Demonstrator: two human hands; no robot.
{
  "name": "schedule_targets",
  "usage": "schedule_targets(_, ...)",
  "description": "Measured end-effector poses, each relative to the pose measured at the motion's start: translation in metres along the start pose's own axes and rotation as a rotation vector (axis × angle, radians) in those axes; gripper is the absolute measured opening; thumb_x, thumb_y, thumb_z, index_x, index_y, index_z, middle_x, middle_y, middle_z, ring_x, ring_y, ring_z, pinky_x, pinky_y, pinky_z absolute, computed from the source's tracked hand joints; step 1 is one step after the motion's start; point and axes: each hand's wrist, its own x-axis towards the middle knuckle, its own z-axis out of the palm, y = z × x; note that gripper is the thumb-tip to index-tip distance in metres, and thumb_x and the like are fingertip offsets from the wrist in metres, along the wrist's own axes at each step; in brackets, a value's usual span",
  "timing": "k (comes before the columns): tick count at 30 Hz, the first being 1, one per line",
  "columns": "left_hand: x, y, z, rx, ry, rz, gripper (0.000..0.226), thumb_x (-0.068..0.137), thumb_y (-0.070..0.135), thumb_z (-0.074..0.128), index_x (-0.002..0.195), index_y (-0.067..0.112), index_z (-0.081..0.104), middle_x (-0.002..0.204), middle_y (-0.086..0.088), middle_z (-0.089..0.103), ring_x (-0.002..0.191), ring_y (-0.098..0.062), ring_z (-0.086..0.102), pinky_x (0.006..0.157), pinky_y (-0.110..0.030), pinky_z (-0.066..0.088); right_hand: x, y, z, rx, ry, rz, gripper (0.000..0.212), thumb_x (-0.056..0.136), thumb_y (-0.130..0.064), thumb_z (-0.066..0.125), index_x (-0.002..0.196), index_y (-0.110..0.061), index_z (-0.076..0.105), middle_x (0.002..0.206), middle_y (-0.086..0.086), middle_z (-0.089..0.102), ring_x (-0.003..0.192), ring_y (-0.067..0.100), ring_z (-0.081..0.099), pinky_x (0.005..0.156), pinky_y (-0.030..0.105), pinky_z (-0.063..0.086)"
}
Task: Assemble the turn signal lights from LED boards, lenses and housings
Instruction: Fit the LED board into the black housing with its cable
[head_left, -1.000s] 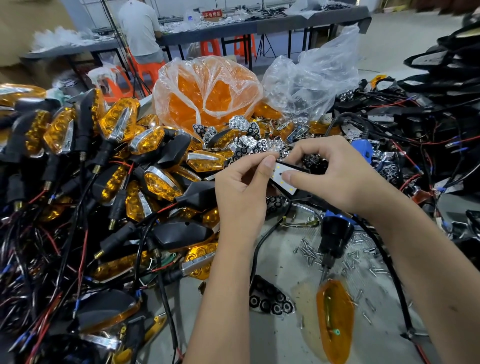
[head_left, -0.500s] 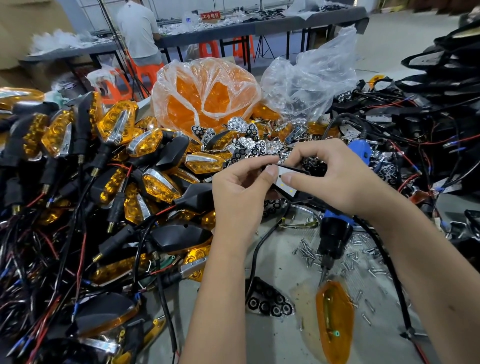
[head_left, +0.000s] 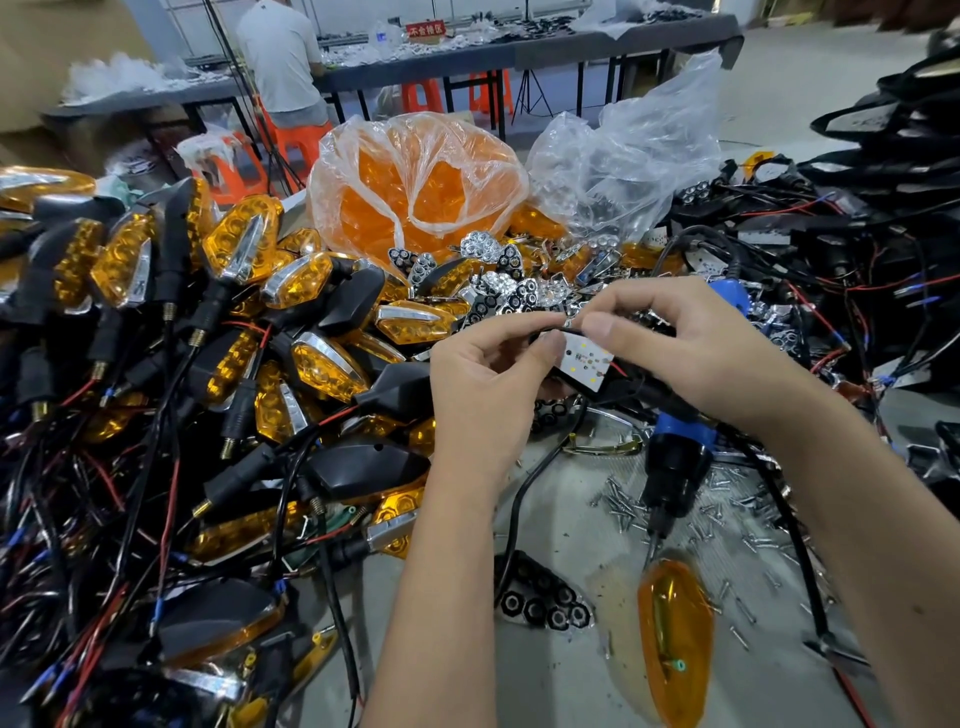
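Both hands meet at frame centre: the left hand (head_left: 485, 384) pinches the white LED board (head_left: 584, 362) at its left edge, while the right hand (head_left: 691, 345) grips it from above, seemingly over a black housing. An amber lens (head_left: 675, 642) lies below, lower right.

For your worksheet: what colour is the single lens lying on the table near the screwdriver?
Amber-orange lens, clearest in the head view.

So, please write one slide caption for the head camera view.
Both hands, left hand and right hand, hold a white LED board above scattered screws.
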Motion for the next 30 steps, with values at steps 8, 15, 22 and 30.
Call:
schedule_targets(8,-0.001,0.001,-0.002,0.038,-0.012,-0.047,0.022,0.092,-0.002,0.074,0.093,0.018,0.083,0.1,-0.015,0.075,0.084,-0.025,0.074,0.062,-0.037,0.064,0.02,0.013,-0.012,0.3,0.235,0.149,0.045,0.076,-0.011,0.036,0.09,-0.024,0.078,0.082,0.002,0.073,0.074,0.023,0.045,0.052,0.021,0.038)
schedule_targets(15,0.001,0.001,-0.003,0.185,0.005,-0.01,0.019,0.09,0.005,0.079,0.091,0.024,0.084,0.126,-0.003,0.064,0.085,-0.034,0.071,0.06,-0.033,0.063,0.006,0.012,-0.014,0.159,0.245,0.053,0.034,0.093,-0.021,0.056,0.113,-0.041,0.074,0.1,0.012,0.068,0.071,0.022,0.051,0.058,0.023,0.044)
schedule_targets(22,0.003,0.003,-0.005,0.285,-0.011,0.057,0.016,0.088,0.007,0.081,0.093,0.022,0.084,0.113,0.001,0.067,0.088,-0.034,0.07,0.071,-0.057,0.062,0.003,0.011,-0.011,0.148,0.264,0.033,0.033,0.095,-0.01,0.075,0.114,-0.037,0.071,0.125,0.001,0.07,0.121,0.002,0.062,0.1,0.026,0.056)
schedule_targets(30,0.005,0.01,-0.007,0.353,-0.056,0.093,0.017,0.087,0.004,0.081,0.092,0.021,0.084,0.106,0.001,0.07,0.086,-0.027,0.071,0.07,-0.056,0.061,0.004,0.011,-0.012,0.206,0.295,-0.046,0.025,0.086,-0.02,0.084,0.105,-0.033,0.076,0.11,-0.008,0.077,0.105,0.009,0.071,0.096,0.023,0.055)
